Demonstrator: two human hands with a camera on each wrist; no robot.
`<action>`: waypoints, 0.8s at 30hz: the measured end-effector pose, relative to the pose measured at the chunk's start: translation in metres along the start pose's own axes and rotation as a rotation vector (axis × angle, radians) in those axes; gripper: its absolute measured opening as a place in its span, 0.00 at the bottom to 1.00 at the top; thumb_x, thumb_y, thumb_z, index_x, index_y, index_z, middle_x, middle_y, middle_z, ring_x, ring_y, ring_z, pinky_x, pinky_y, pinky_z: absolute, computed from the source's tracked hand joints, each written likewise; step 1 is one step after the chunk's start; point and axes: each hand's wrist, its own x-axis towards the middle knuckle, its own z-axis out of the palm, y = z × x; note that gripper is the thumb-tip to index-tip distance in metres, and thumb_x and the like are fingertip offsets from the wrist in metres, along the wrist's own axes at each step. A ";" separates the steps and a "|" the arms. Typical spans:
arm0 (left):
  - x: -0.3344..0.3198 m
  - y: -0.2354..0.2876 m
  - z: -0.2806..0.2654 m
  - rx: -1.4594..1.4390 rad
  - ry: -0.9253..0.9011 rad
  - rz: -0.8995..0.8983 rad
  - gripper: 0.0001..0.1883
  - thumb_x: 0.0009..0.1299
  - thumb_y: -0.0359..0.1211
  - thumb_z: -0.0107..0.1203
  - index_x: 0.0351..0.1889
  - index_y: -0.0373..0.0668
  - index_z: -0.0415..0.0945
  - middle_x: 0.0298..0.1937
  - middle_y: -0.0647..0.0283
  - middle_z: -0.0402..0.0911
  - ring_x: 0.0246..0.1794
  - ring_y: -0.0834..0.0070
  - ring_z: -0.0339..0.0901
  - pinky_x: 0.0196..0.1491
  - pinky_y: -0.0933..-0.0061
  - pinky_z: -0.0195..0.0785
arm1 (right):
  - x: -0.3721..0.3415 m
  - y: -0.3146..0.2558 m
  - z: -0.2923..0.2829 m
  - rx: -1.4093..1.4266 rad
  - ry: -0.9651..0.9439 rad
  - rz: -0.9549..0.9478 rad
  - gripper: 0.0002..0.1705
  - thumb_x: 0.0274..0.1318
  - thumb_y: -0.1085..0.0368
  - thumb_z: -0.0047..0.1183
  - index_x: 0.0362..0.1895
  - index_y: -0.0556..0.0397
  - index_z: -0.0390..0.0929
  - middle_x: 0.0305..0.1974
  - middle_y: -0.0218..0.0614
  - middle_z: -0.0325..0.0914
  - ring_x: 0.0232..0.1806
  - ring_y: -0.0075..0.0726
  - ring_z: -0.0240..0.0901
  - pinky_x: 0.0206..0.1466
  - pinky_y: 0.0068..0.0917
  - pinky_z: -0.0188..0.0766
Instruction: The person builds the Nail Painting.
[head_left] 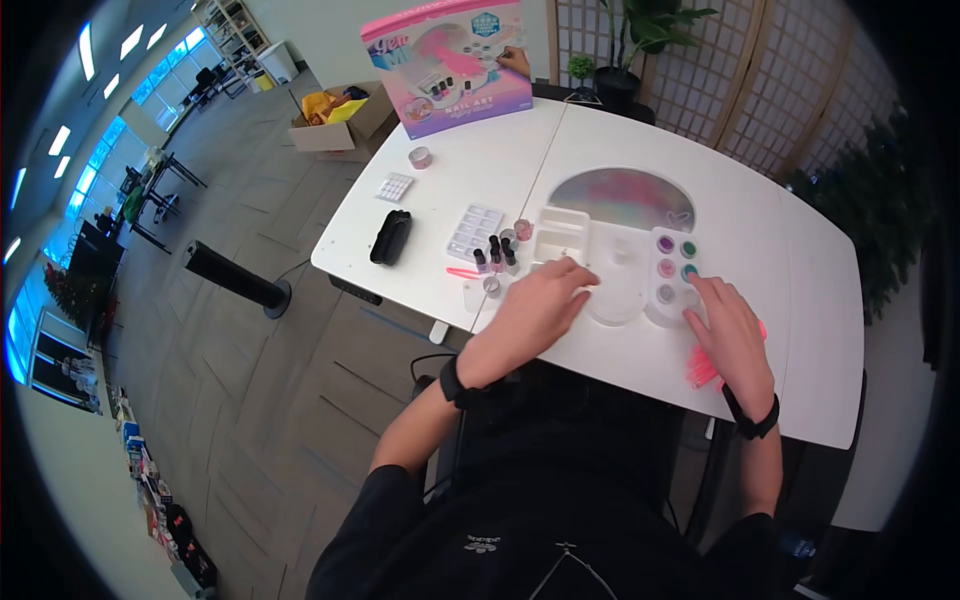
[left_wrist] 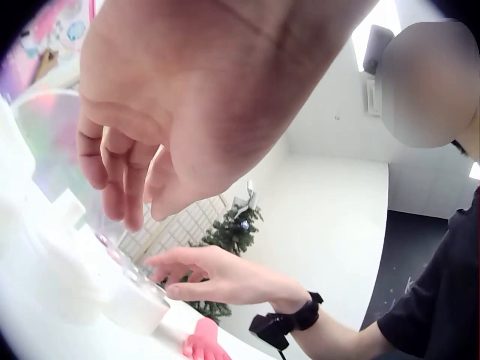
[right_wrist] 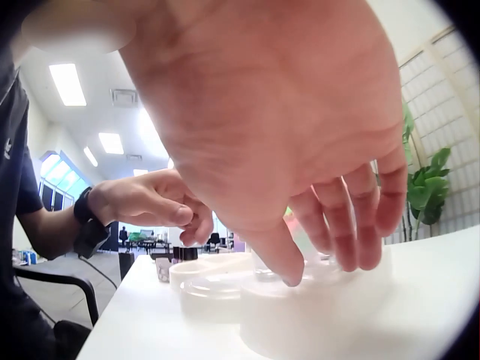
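Right hand [head_left: 733, 335]: relaxed, no pinch visible, fingers angled down over the white pot holder [head_left: 658, 312], index tip at or just above the teal pot [head_left: 689, 271]; contact can't be told. Left hand [head_left: 540, 308]: fingers loosely bent, grasping nothing visible, in the air by the near end of the white compartment tray [head_left: 562, 236]. Pot holder sits flat on the white table [head_left: 815, 300], just right of the white base [head_left: 614, 305]; purple pot [head_left: 666, 244], green pot [head_left: 688, 249], pink pot [head_left: 667, 268] and grey pot [head_left: 666, 293] also in it. Step in hand looks like adjusting the pots or their holder. To do it well: come straight down, touch one pot by its rim, keep the palm high so the neighbours aren't knocked, and mind the thumb hanging over the holder's near side. Left hand could brace the base, since light plastic will probably slide if pushed sideways. Farther out: pink hand-shaped piece [head_left: 703, 367] partly hidden by the right hand, so the wrist should clear it; dark-capped bottles [head_left: 495, 252] left of the compartment tray, best kept away from the left forearm; iridescent panel [head_left: 625, 198] behind the base; product box [head_left: 450, 70] upright at the table's far edge.
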 end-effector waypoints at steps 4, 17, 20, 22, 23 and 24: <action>-0.036 -0.028 -0.036 0.065 0.112 -0.207 0.10 0.77 0.29 0.63 0.54 0.41 0.85 0.50 0.56 0.83 0.47 0.58 0.85 0.50 0.59 0.79 | -0.012 -0.047 -0.026 0.259 -0.057 0.122 0.23 0.64 0.66 0.68 0.62 0.57 0.82 0.47 0.43 0.84 0.46 0.50 0.82 0.51 0.41 0.79; -0.080 -0.053 -0.032 0.027 0.178 -0.436 0.13 0.76 0.27 0.63 0.58 0.41 0.85 0.51 0.56 0.81 0.41 0.65 0.80 0.48 0.64 0.76 | -0.032 -0.097 0.054 0.711 -0.242 0.219 0.12 0.72 0.64 0.61 0.55 0.55 0.86 0.40 0.43 0.87 0.39 0.43 0.85 0.45 0.36 0.81; -0.081 -0.052 -0.033 0.030 0.203 -0.441 0.14 0.76 0.27 0.63 0.59 0.42 0.85 0.52 0.55 0.81 0.41 0.64 0.80 0.48 0.64 0.76 | -0.032 -0.097 0.068 0.846 -0.333 0.235 0.12 0.74 0.65 0.60 0.56 0.55 0.87 0.40 0.42 0.88 0.39 0.42 0.86 0.46 0.36 0.81; -0.081 -0.052 -0.033 0.039 0.207 -0.435 0.15 0.76 0.27 0.63 0.60 0.41 0.84 0.52 0.54 0.81 0.41 0.65 0.80 0.48 0.64 0.76 | -0.031 -0.094 0.075 0.915 -0.396 0.249 0.13 0.75 0.65 0.59 0.56 0.56 0.87 0.38 0.42 0.89 0.38 0.40 0.86 0.46 0.35 0.81; -0.082 -0.053 -0.033 0.044 0.208 -0.431 0.15 0.76 0.26 0.63 0.60 0.41 0.84 0.52 0.54 0.81 0.41 0.65 0.80 0.48 0.64 0.76 | -0.031 -0.091 0.082 0.926 -0.392 0.236 0.13 0.75 0.65 0.59 0.56 0.56 0.87 0.37 0.41 0.88 0.37 0.37 0.85 0.45 0.34 0.81; -0.081 -0.055 -0.032 0.041 0.229 -0.428 0.16 0.76 0.26 0.63 0.61 0.41 0.83 0.52 0.54 0.81 0.41 0.65 0.80 0.48 0.64 0.76 | -0.034 -0.086 0.093 0.935 -0.387 0.223 0.13 0.76 0.65 0.59 0.56 0.56 0.87 0.36 0.40 0.88 0.35 0.34 0.84 0.44 0.32 0.80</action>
